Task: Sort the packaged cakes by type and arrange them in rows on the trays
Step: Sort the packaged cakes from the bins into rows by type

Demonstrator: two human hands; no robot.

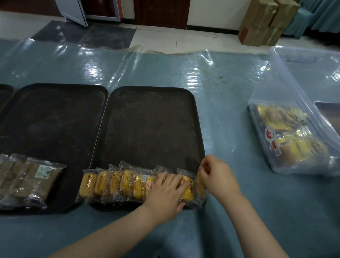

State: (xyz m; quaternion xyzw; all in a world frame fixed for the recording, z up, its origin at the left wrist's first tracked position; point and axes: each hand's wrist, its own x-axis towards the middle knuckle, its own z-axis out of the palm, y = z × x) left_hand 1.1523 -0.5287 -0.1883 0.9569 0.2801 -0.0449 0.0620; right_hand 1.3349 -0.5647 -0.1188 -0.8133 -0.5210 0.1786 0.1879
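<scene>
A person's two bare forearms reach up from the bottom of the frame over a blue desk (226, 116) covered in clear plastic sheeting. At centre lies a dark tray (151, 123). Along its near edge runs a row of yellow packaged cakes (121, 183) in clear wrappers, standing side by side and overlapping. The left hand (165, 195) lies flat on the right part of this row, fingers straight and spread, pressing on the wrappers. The right hand (218, 178), just beside it at the tray's lower right corner, has its fingers curled, pinching the wrapper of the last yellow cake (200, 186) at the row's right end. To the left sits a second dark tray (51, 116), holding brown packaged cakes (20, 179) in a row along its near edge. At the right of the frame a clear plastic bin (299, 109) holds more wrapped cakes. Cardboard boxes (267, 20) stand on the floor at upper right.
</scene>
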